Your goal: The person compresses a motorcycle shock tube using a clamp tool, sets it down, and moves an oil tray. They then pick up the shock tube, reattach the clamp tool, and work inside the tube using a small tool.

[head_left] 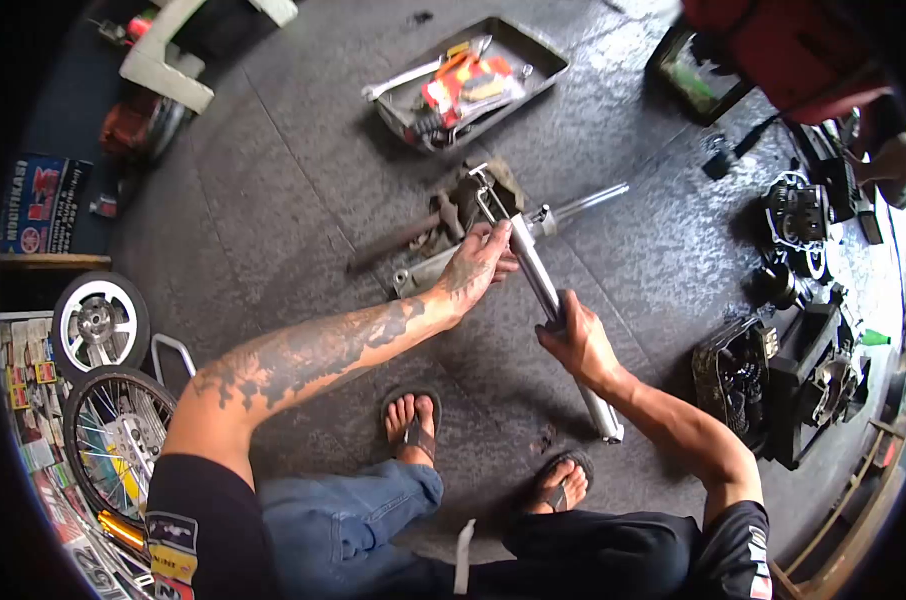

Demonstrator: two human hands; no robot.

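A long silver metal tube (536, 268), which looks like a motorcycle fork tube, slants across the middle of the view. My right hand (580, 348) is wrapped around its middle, and its lower end hangs near my right foot. At the upper end, my left hand (483, 258) has its fingers closed against the tube; part of the grip is hidden. A bent wire loop (488, 200) stands out just above those fingers; whether it is attached to the tube I cannot tell. Behind my left hand lie a second fork leg (583, 204) and a hammer (405, 237) with a brown handle.
A metal tray (548, 75) of tools and orange packaging sits ahead on the dark floor. Greasy engine parts (733, 375) are spread at right, where another person's arm (888, 170) shows. Wheels (98, 322) stand at left. A red object (783, 55) is at upper right.
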